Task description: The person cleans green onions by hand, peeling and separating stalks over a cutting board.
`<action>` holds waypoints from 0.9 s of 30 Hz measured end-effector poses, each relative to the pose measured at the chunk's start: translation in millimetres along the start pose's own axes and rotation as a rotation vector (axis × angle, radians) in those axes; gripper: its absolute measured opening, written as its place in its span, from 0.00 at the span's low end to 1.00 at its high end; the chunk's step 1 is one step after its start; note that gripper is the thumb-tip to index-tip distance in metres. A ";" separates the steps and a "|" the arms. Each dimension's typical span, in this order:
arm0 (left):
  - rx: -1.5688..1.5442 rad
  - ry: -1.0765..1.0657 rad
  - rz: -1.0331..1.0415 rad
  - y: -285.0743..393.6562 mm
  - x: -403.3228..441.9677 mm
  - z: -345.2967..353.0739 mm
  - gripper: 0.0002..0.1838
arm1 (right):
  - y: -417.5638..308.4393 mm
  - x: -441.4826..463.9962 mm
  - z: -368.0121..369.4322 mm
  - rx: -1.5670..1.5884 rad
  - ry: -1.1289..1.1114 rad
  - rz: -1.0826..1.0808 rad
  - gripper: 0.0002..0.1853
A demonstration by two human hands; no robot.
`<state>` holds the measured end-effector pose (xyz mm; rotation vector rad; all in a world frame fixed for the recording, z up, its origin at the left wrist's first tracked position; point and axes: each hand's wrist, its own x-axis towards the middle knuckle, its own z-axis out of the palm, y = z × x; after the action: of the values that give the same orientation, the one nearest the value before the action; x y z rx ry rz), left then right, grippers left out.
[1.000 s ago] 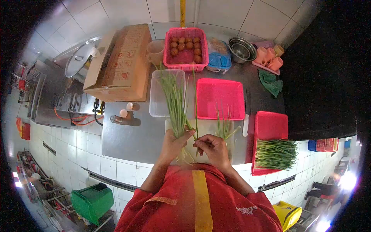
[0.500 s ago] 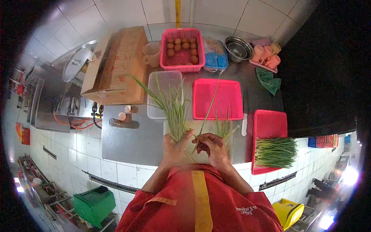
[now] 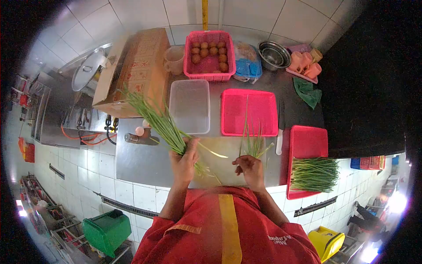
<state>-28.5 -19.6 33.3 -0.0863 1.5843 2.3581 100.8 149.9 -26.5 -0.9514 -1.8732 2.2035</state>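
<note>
My left hand (image 3: 182, 163) is closed around a bunch of spring onions (image 3: 163, 126), tilted so the green tops point up and left. One pale stalk sticks out of the bunch to the right. My right hand (image 3: 249, 170) has its fingers curled, just below a small heap of spring onions (image 3: 254, 143); anything inside those fingers is hidden. The heap lies on a pale cutting board (image 3: 215, 147). To its right, a knife with a white handle (image 3: 279, 144) rests on the steel table.
Behind the board are a clear plastic tub (image 3: 190, 108) and a pink tray (image 3: 249, 112). Many more spring onions (image 3: 314, 174) fill a red tray (image 3: 310, 140) at right. A pink basket (image 3: 209, 75) of round brown items and a cardboard box (image 3: 143, 72) stand farther back.
My left hand has moved left and tipped the bunch leftward. My right hand has come away to the right; the long stalk it held now appears to be at the small heap.
</note>
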 end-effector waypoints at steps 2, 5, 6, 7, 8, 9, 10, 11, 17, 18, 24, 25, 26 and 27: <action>-0.079 0.005 -0.028 -0.4 2.0 -3.0 0.04 | 9.1 2.4 -19.1 -0.219 0.036 0.001 0.08; -0.165 -0.034 -0.070 0.1 4.3 -8.6 0.02 | 21.4 2.7 -47.7 -0.719 0.136 -0.190 0.08; -0.171 -0.081 -0.082 -0.4 4.8 -9.4 0.02 | 19.7 1.0 -50.7 -0.997 0.202 -0.389 0.08; -0.170 -0.085 -0.086 -2.2 5.0 -10.5 0.02 | 17.7 0.8 -51.0 -0.997 0.206 -0.385 0.08; -0.139 -0.155 -0.109 -4.6 4.8 -12.1 0.06 | 13.7 2.7 -50.7 -1.028 0.262 -0.458 0.08; -0.108 -0.224 -0.129 -5.8 4.4 -12.9 0.09 | 4.4 4.8 -47.4 -1.058 0.317 -0.533 0.09; -0.106 -0.228 -0.130 -5.9 3.3 -12.3 0.09 | -11.5 4.4 -39.2 -1.056 0.322 -0.532 0.09; -0.093 -0.289 -0.148 -6.3 1.6 -10.9 0.10 | -33.5 1.2 -26.4 -0.868 0.192 -0.370 0.09; -0.019 -0.399 -0.185 0.2 -4.3 4.1 0.07 | -89.7 -11.7 23.2 -0.274 -0.359 -0.184 0.08; -0.019 -0.372 -0.197 3.8 -5.6 6.6 0.03 | -92.4 -11.7 26.6 -0.252 -0.436 -0.125 0.08; 0.286 -0.281 -0.164 9.6 -4.2 10.0 0.06 | -89.7 -14.3 35.6 -0.314 -0.288 -0.274 0.06; 0.283 -0.279 -0.164 8.0 -4.8 11.2 0.06 | -89.7 -15.5 36.6 -0.317 -0.290 -0.273 0.06; 0.311 -0.254 -0.121 5.8 -5.1 12.2 0.06 | -90.3 -16.8 37.3 -0.350 -0.254 -0.303 0.06; 0.338 -0.230 -0.079 4.5 -5.2 12.8 0.05 | -90.6 -17.5 37.4 -0.382 -0.217 -0.332 0.05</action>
<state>-23.3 -10.6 43.5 0.1848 1.7977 1.9307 67.3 131.5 65.5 -0.4030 -2.4018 1.8538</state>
